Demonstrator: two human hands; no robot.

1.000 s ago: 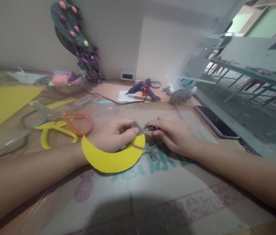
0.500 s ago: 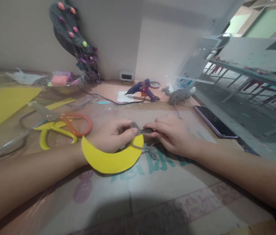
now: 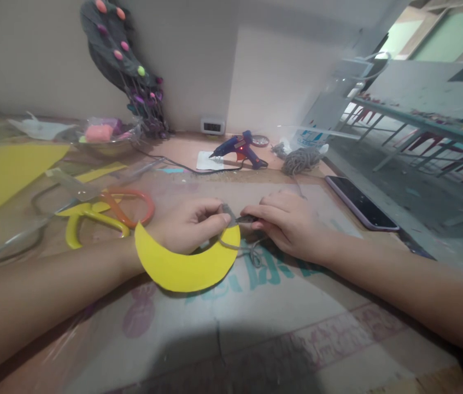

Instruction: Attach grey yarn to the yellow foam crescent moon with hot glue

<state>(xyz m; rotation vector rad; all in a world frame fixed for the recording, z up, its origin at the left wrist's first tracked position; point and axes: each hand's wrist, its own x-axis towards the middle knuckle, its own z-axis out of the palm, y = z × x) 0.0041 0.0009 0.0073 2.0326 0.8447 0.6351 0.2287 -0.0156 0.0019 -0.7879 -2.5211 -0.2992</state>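
Note:
A yellow paper crescent hangs over the table with its right tip between the thumb and fingers of my left hand. Grey yarn is wrapped round that tip, and a strand crosses the crescent's right part. My right hand sits just to the right, fingers closed on a small wad of grey yarn. A loose loop of yarn dangles below, between the hands. The fingers partly hide the wrapped tip and the wad.
Scissors with orange and yellow handles lie at left, by yellow paper. Farther back are a blue glue gun with its cord, a small digital clock and a grey yarn ball. A phone lies at right.

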